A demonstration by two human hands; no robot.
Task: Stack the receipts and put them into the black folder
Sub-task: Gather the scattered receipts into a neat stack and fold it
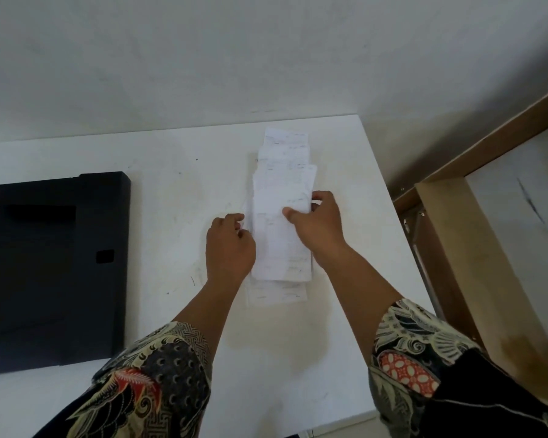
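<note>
— White table point(171, 200) pushed up against a plain white wall point(203, 58), and a wooden frame point(450, 248) standing off its right edge. How many things do you make out on it?

— Two lots. One black folder point(54, 267), lying flat and closed at the left side, partly past the edge of view. And one loose pile of receipts point(282, 184), right of the middle, well apart from the folder.

— Can you count the slips?

— Not surely. I see at least four overlapping edges fanned along the pile, running away from the person, but the sheets are pale and blur together.

— And the hands?

— Two, both at the pile. The right hand point(317, 222) pinches the top slip, thumb on its face and fingers curled round its right edge. The left hand point(230, 241) sits at the pile's left edge with its fingers curled in toward the paper; whether it actually grasps a sheet or only steadies the edge, I cannot tell.

— Sleeves?

— Two patterned sleeves point(159, 384), dark with cream and red, ending above the forearms.
</note>
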